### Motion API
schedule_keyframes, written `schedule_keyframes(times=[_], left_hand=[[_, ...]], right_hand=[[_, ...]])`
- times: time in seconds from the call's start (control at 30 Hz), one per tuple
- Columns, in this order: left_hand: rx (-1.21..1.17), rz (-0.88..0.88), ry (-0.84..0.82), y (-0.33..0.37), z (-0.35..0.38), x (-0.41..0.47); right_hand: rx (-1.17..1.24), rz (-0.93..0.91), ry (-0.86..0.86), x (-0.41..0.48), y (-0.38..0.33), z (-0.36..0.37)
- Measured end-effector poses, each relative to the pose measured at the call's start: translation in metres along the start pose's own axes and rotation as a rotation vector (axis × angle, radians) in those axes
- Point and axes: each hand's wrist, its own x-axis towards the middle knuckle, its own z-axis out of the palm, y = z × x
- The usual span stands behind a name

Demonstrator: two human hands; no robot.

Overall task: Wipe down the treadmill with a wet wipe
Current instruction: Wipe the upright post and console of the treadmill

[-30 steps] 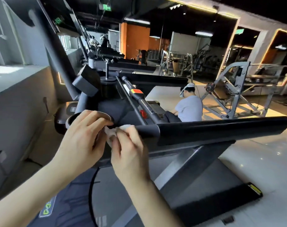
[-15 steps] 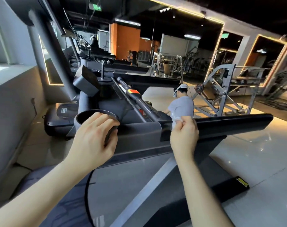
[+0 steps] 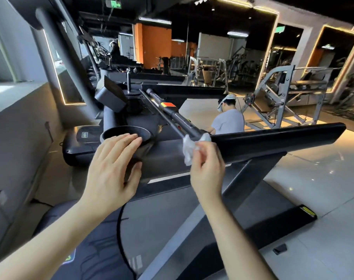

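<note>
The black treadmill fills the middle of the head view, with its right handrail (image 3: 277, 138) running off to the right. My right hand (image 3: 207, 168) pinches a crumpled white wet wipe (image 3: 189, 145) and presses it against the inner end of that handrail, where the front crossbar (image 3: 172, 114) meets it. My left hand (image 3: 113, 168) lies flat with fingers spread on the console, just in front of the round cup holder (image 3: 124, 133). The belt (image 3: 162, 219) lies below my arms.
A person in a grey shirt and cap (image 3: 228, 120) crouches beyond the handrail. More treadmills (image 3: 131, 71) line the left wall. A grey weight machine frame (image 3: 273, 102) stands at the right, on a glossy floor (image 3: 323, 178).
My right hand carried the wipe from the console near the cup holder to the handrail's inner end. My left hand opened out flat on the console. The camera view shifted.
</note>
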Motion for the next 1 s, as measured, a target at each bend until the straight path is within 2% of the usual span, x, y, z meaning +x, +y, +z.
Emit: schedule_keyframes(times=[0.17,0.23,0.27,0.33,0.43,0.5,0.53,0.6,0.67,0.77,0.87,0.93,1.0], left_hand=[[-0.067,-0.022,0.068,0.004,0.005,0.0],[-0.079,-0.032,0.083,0.006,0.007,0.0],[-0.079,-0.028,0.088,0.005,0.007,0.0],[-0.066,-0.012,0.096,0.002,0.007,-0.001],[-0.045,0.004,0.103,0.001,0.009,-0.001],[-0.043,-0.004,0.111,0.002,0.01,0.0],[-0.043,-0.007,0.111,0.003,0.01,0.0],[-0.045,-0.011,0.108,0.004,0.01,-0.001],[-0.052,-0.017,0.106,0.005,0.01,-0.001],[-0.058,-0.026,0.101,0.006,0.009,0.0],[-0.074,-0.029,0.086,0.008,0.007,-0.001],[-0.099,-0.049,0.088,0.009,0.006,-0.002],[-0.126,-0.072,0.095,0.01,0.006,-0.002]], right_hand=[[0.12,0.382,0.278,0.011,0.027,-0.007],[0.181,0.457,0.333,-0.004,0.016,0.009],[0.192,0.45,0.307,-0.018,0.006,0.021],[0.205,0.312,0.152,-0.049,-0.015,0.042],[0.23,-0.085,-0.14,-0.078,-0.034,0.054],[0.194,-0.25,-0.222,-0.071,-0.027,0.047],[0.159,-0.268,-0.207,-0.065,-0.018,0.042],[0.107,-0.133,-0.087,-0.051,0.005,0.029],[0.109,0.14,0.054,-0.035,0.028,0.016],[0.216,0.442,0.21,-0.019,0.047,0.01],[0.314,0.665,0.392,-0.02,0.038,0.023],[0.343,0.677,0.345,-0.039,0.013,0.038],[0.379,0.541,0.182,-0.064,-0.017,0.052]])
